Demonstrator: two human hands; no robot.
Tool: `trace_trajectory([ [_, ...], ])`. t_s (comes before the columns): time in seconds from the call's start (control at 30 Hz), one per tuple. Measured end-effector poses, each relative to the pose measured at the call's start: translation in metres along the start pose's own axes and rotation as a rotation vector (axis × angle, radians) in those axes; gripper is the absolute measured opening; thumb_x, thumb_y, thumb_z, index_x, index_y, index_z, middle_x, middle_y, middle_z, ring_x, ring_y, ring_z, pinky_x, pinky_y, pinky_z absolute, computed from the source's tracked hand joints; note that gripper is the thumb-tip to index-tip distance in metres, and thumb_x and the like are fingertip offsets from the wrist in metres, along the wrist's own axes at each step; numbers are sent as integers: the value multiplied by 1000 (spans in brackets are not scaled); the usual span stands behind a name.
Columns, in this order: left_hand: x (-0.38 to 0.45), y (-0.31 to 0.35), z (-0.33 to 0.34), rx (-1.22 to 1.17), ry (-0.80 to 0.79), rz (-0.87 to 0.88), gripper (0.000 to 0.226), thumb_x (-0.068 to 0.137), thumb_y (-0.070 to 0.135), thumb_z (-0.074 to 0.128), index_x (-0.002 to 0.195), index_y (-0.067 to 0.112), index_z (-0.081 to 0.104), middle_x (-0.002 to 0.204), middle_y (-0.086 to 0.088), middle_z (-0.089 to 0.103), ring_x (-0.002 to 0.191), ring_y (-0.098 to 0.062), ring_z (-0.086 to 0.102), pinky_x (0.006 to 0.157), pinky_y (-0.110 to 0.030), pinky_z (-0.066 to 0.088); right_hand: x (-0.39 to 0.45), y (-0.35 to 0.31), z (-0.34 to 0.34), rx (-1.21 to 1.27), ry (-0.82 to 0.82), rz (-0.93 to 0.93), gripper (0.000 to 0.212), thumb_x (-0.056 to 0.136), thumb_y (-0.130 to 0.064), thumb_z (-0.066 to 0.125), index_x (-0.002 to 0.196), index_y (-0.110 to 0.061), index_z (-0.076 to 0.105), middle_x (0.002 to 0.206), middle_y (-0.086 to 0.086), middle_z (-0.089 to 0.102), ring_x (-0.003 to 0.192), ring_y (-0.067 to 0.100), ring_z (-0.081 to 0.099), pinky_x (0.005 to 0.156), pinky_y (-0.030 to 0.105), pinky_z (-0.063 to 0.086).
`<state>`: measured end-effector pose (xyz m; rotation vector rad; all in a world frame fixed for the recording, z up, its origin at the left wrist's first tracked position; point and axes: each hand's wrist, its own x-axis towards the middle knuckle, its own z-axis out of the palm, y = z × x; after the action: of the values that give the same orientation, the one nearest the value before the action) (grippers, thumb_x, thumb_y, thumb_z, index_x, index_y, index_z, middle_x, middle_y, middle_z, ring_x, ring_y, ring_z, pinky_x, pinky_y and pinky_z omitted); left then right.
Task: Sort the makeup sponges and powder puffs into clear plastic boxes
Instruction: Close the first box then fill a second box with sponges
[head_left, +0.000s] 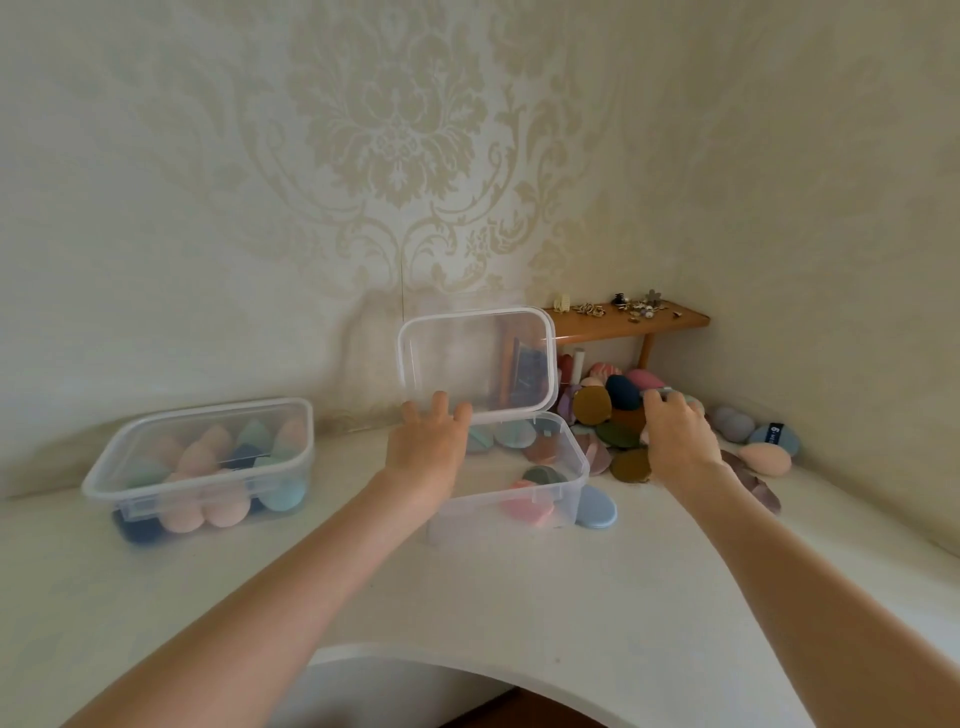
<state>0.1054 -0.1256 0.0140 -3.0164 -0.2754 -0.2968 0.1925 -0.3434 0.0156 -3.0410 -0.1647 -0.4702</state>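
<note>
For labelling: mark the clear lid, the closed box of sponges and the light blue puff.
clear lid (467, 358), head view, middle of panel.
closed box of sponges (208, 462), head view, its top.
light blue puff (597, 508), head view, its face.

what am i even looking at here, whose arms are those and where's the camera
This is one picture from a camera worn on a person's head, looking down at their own bare arms. No machine is involved. On the white table stands a closed clear box full of egg-shaped sponges. The left hand holds up the lid of an open box with a few flat puffs inside. The right hand reaches into a pile of puffs and sponges in the corner; whether it grips one is unclear.
</note>
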Motion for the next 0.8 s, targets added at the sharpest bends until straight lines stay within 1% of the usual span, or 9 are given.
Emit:
trace_trajectory([
  [0.1, -4, -3, -3, 3, 6, 28, 48, 88, -2, 46, 133, 10, 32, 131, -13, 34, 112, -36, 44, 80, -37, 44, 3, -16, -22, 196, 93, -1, 41, 87, -4, 58, 125, -11, 44, 119, 15, 53, 106, 31, 55, 78, 37, 50],
  [0.17, -5, -8, -1, -14, 14, 43, 47, 88, 0, 47, 132, 11, 33, 130, -12, 36, 111, -34, 45, 78, -36, 44, 4, -33, -42, 498, 105, -12, 34, 88, -10, 58, 121, -11, 49, 112, 10, 57, 94, 25, 55, 74, 33, 47],
  [0.27, -3, -17, 4, -199, -2, 35, 45, 88, 7, 49, 132, 16, 39, 129, -8, 38, 111, -31, 44, 84, -36, 44, -6, -64, -66, 919, -85, -148, 35, 84, -14, 66, 118, -11, 55, 103, 2, 60, 70, 10, 55, 57, 18, 48],
  [0.33, -3, -22, 6, -314, -3, 27, 46, 89, 10, 49, 134, 21, 41, 131, -5, 39, 113, -30, 42, 91, -36, 44, -19, -87, -63, 879, -290, -284, 33, 83, -15, 68, 114, -12, 56, 98, 0, 61, 60, 7, 55, 46, 11, 46],
  [0.37, -3, -23, 7, -358, -1, 21, 47, 89, 11, 48, 135, 23, 41, 132, -4, 39, 114, -30, 41, 93, -36, 42, -25, -97, -54, 807, -340, -325, 30, 83, -15, 67, 111, -12, 56, 98, 1, 62, 59, 8, 57, 48, 13, 48],
  [0.47, -5, -25, 8, -490, 12, -14, 46, 90, 11, 48, 134, 26, 46, 132, -1, 43, 118, -30, 40, 96, -34, 41, -32, -117, -27, 587, -321, -300, 17, 85, -12, 62, 98, -11, 53, 100, 8, 64, 69, 19, 61, 70, 32, 55],
  [0.53, -5, -25, 8, -511, 29, 5, 46, 90, 10, 49, 133, 26, 48, 130, -2, 44, 119, -29, 39, 97, -34, 42, -33, -123, -19, 434, -300, -297, 13, 84, -9, 60, 88, -13, 48, 97, 10, 63, 78, 22, 57, 77, 34, 53],
  [0.7, -7, -24, 2, -474, -24, 12, 45, 90, 25, 53, 134, 25, 44, 131, -3, 41, 118, -30, 39, 99, -34, 41, -32, -126, -15, 406, -397, -302, 13, 80, 1, 58, 89, -5, 66, 97, 13, 71, 74, 21, 59, 77, 29, 54],
  [0.8, -5, -16, -1, -288, -71, -14, 55, 84, 45, 57, 132, 24, 41, 129, -4, 39, 117, -34, 42, 101, -37, 34, -32, -124, -22, 476, -445, -302, 20, 84, 6, 52, 90, -6, 66, 91, 17, 71, 72, 26, 65, 74, 29, 58],
])
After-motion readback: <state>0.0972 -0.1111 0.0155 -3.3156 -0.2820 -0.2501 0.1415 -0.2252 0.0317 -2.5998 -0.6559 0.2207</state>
